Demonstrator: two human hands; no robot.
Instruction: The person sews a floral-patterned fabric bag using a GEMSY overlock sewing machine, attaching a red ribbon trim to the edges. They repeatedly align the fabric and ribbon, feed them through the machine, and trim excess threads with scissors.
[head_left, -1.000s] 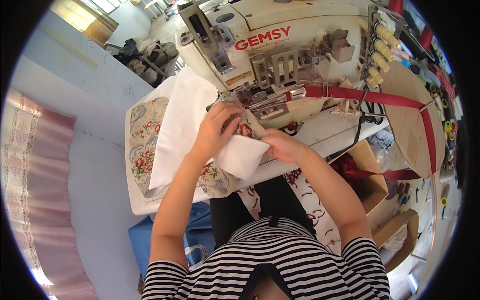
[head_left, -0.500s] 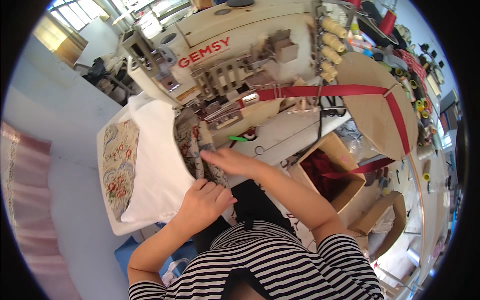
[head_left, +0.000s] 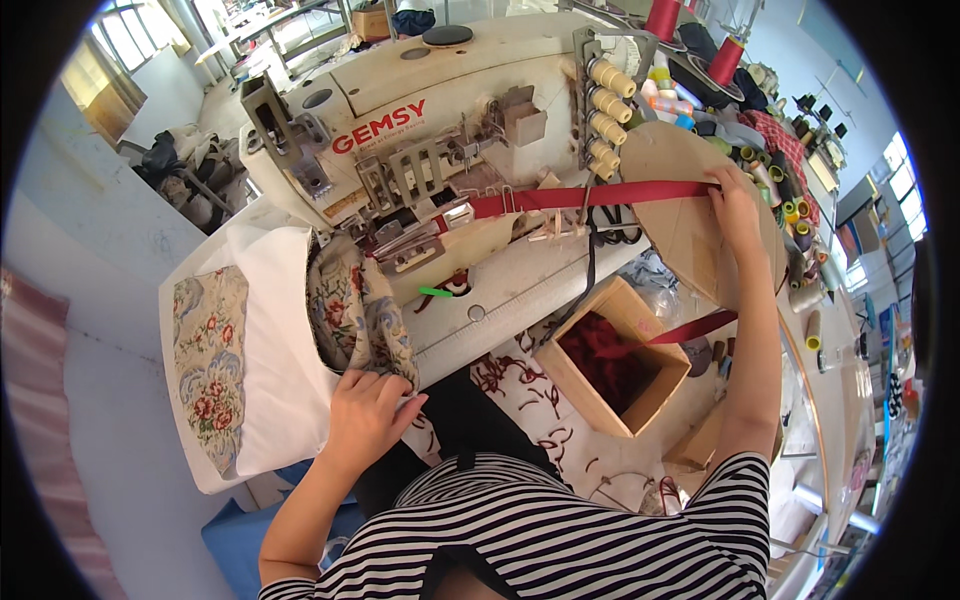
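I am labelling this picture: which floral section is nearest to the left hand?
The bunched floral section by the sewing machine, with the left hand at its lower end. The other floral section lies flat farther left, beyond the white cloth.

Tally: left hand (head_left: 368, 415), right hand (head_left: 736, 205) (two hands); one sewing machine (head_left: 470, 80).
Two floral patches (head_left: 208, 370) left, one white cloth (head_left: 280, 330) between; red ribbon (head_left: 560, 200), two stretches visible; one cardboard disc (head_left: 690, 235), right; two red thread cones (head_left: 725, 62), upper right; four or five cream knobs (head_left: 608, 103), overlapping, upper centre; spools (head_left: 790, 212) far right, too crowded to count.
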